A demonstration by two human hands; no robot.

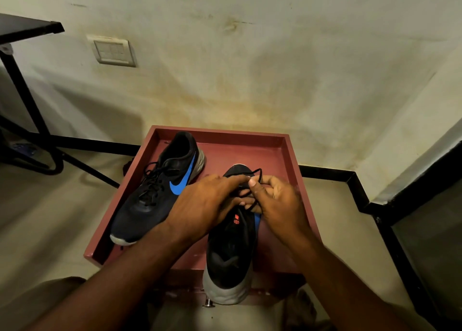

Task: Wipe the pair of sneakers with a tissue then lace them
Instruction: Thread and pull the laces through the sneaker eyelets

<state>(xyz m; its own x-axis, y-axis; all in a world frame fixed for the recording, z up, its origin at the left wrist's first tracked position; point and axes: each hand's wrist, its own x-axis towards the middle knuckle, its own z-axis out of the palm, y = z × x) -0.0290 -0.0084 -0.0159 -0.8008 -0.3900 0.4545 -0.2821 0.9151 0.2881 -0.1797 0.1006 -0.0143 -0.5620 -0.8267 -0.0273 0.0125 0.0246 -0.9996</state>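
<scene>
Two dark sneakers lie in a reddish tray (287,153). The left sneaker (155,195) shows a blue swoosh and its black lace is threaded. The right sneaker (231,255) points away from me, its grey heel hanging over the tray's near edge. Both hands meet over its lace area. My left hand (202,205) pinches the black lace (257,178) with its fingertips. My right hand (280,200) curls round loops of the same lace. The eyelets under the hands are hidden. No tissue is visible.
The tray sits on a low stand close to a stained wall. A black metal table frame (27,100) stands at the left. A dark panel (425,230) and black skirting run along the right. My knee (37,303) is at the lower left.
</scene>
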